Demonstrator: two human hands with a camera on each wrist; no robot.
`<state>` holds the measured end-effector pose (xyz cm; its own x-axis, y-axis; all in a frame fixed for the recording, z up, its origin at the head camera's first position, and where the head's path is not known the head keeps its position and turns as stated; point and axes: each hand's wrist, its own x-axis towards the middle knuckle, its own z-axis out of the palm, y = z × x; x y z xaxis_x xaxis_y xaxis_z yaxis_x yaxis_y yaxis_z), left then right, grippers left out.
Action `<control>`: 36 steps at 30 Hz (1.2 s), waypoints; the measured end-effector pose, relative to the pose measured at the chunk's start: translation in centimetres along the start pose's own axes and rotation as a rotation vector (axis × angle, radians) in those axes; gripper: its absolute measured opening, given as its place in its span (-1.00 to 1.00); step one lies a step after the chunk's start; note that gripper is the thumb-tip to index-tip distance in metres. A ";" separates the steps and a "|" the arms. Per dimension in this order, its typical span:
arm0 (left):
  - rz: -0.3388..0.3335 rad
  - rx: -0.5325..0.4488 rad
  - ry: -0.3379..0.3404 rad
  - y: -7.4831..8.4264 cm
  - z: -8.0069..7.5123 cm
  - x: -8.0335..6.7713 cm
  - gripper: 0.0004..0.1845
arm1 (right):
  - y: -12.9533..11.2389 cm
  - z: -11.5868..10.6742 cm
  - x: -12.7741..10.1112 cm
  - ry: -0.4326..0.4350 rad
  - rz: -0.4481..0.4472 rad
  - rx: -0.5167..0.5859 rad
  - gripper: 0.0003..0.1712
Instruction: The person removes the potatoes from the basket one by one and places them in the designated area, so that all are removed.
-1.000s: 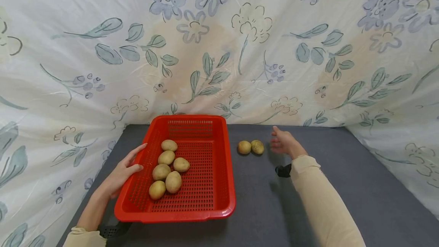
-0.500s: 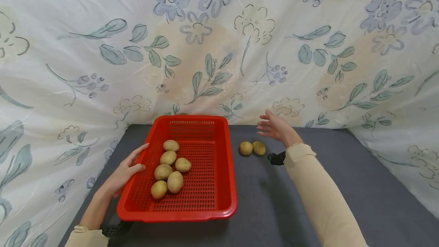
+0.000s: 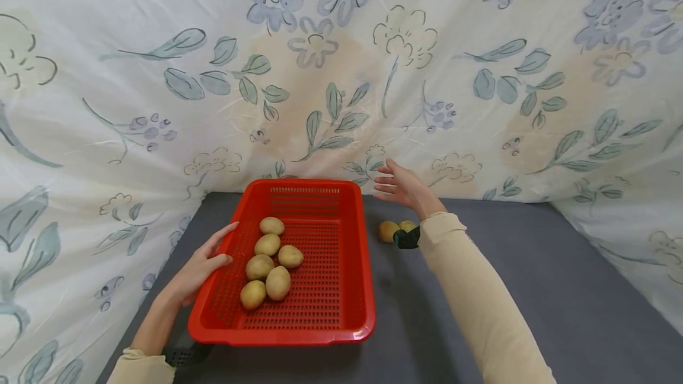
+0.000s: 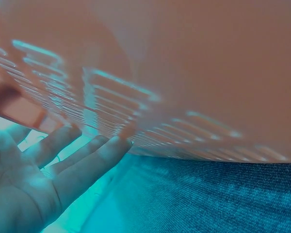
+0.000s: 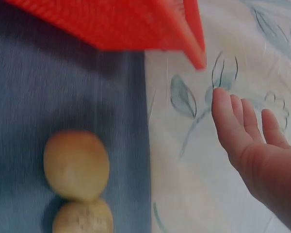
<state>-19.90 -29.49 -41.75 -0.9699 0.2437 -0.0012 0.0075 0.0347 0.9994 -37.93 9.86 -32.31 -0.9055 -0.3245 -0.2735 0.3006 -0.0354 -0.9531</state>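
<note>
A red perforated plastic basket [image 3: 320, 338] stands on the dark table, with several potatoes [image 3: 268, 245] along its left side. My left hand [image 3: 192, 274] holds its left rim, the thumb at the top and fingertips against the slotted outer wall in the left wrist view. My right hand [image 3: 407, 188] is raised beyond the basket's far right corner, fingers extended, holding nothing. Two more potatoes lie together right of the basket: one potato [image 3: 389, 231] shows well, the other potato [image 3: 408, 226] is partly hidden by the black wrist camera in the head view.
A floral cloth [image 3: 341, 76] hangs behind the table and along both sides. The grey table top [image 3: 533, 265] extends to the right of the right sleeve [image 3: 480, 289]. The basket's far right corner is close to the right hand.
My right hand has moved left and up, from right of the two loose potatoes to above and beyond them. My left hand stays at the basket rim. The head view has shifted slightly.
</note>
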 end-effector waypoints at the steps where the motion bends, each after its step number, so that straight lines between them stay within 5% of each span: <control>1: -0.001 -0.002 0.001 0.0 0.0 0.0 -0.28 | 0.0 0.4 0.2 -0.001 0.002 0.009 -0.22; 15: 0.002 -0.015 -0.007 -0.4 -0.3 -0.2 -0.27 | 1.5 6.2 2.3 -0.098 0.024 0.137 -0.29; 36: -0.010 -0.008 0.008 0.0 -0.2 0.1 -0.25 | 4.9 14.8 4.4 -0.173 0.079 0.064 -0.37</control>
<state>-20.01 -29.68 -41.75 -0.9718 0.2356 -0.0109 -0.0042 0.0291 0.9996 -36.05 -5.74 -36.27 -0.8154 -0.4856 -0.3152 0.3918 -0.0619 -0.9180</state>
